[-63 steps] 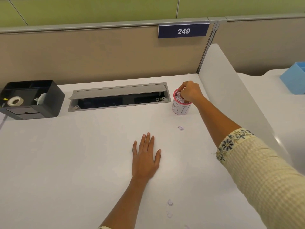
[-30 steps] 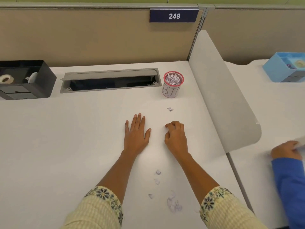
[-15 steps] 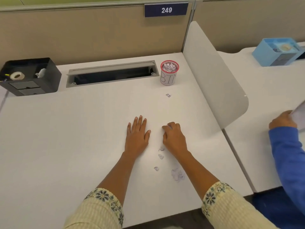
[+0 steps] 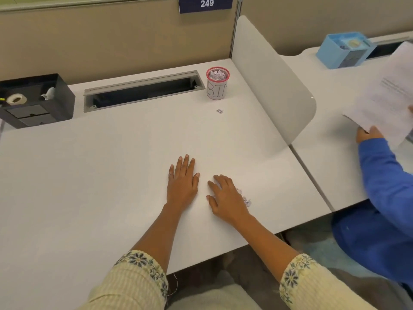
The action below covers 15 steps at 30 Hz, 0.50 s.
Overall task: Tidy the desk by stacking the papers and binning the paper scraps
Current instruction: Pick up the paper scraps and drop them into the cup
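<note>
The scraps (image 4: 245, 199) you want lie in a small crumpled cluster on the desk (image 4: 89, 175). They touch the little-finger edge of your right hand (image 4: 225, 198) and are partly hidden beneath it. That hand lies palm down with its fingers spread and lightly bent, tips on the surface, and it grips nothing that I can see. Your left hand (image 4: 183, 180) rests flat just beside it, fingers straight and close together, holding nothing.

I judge these bits to be almost weightless, soft and easily scattered, and the smooth top will let them slide away from a careless push. Rake them into one heap with your fingertips first, then pinch the heap from above between thumb and fingers (a flat palm will only chase them about).

A lone scrap (image 4: 219, 111) sits well beyond your hands, near the foot of the BIN cup (image 4: 218, 87). The cup looks nearly full of crumpled paper, so I expect anything you add will need setting in gently.

To the left of the cup runs the open cable slot (image 4: 143, 90). Farther left is a black organiser (image 4: 44, 108) holding a tape roll (image 4: 15, 99). Past the white divider (image 4: 268, 86), a blue-sleeved neighbour (image 4: 380, 171) holds printed sheets (image 4: 388, 95) near a blue box (image 4: 346, 52).
</note>
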{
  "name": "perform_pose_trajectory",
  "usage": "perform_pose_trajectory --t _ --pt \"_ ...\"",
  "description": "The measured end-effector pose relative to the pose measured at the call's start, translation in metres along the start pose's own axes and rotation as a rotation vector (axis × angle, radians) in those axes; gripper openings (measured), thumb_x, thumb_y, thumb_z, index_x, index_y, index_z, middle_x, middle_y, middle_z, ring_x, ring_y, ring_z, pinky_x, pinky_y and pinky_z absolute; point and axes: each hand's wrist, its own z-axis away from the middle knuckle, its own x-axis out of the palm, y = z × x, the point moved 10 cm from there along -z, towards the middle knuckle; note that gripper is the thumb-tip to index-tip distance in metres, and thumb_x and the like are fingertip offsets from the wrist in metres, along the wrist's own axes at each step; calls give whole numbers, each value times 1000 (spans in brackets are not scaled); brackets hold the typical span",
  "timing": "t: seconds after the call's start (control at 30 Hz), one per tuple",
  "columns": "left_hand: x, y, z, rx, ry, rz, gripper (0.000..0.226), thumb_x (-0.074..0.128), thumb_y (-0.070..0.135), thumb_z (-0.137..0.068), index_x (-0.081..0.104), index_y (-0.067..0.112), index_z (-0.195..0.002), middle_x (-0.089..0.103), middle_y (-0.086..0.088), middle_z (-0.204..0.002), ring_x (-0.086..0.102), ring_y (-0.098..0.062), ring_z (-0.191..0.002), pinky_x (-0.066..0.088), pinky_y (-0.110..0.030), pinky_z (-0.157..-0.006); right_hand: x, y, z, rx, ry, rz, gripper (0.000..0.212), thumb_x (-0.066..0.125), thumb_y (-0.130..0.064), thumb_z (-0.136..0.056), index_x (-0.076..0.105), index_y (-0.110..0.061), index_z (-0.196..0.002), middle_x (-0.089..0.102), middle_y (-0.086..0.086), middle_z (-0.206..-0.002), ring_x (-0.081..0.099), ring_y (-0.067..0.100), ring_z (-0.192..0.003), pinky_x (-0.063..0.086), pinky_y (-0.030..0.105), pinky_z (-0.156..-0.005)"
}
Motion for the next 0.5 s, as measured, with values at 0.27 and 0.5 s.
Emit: perform_pose_trajectory --t 0.27,0.5 --pt "7 -2 19 12 -19 12 55 25 37 -104 14 20 -155 4 1 -163 -2 -15 -150 -2 -40 -122 -4 7 26 31 -11 118 43 39 6 -93 52 -3 -133 45 8 -143 36 25 -132 50 38 -90" --pt "6 -4 34 35 -32 8 55 24 38 -104 12 21 -155 2 1 -163 -4 -15 -150 -2 -40 -122 -47 49 32 212 215 -106 27 49 1 -95 69 -2 -114 67 9 -117 54 24 -109 47 29 -85"
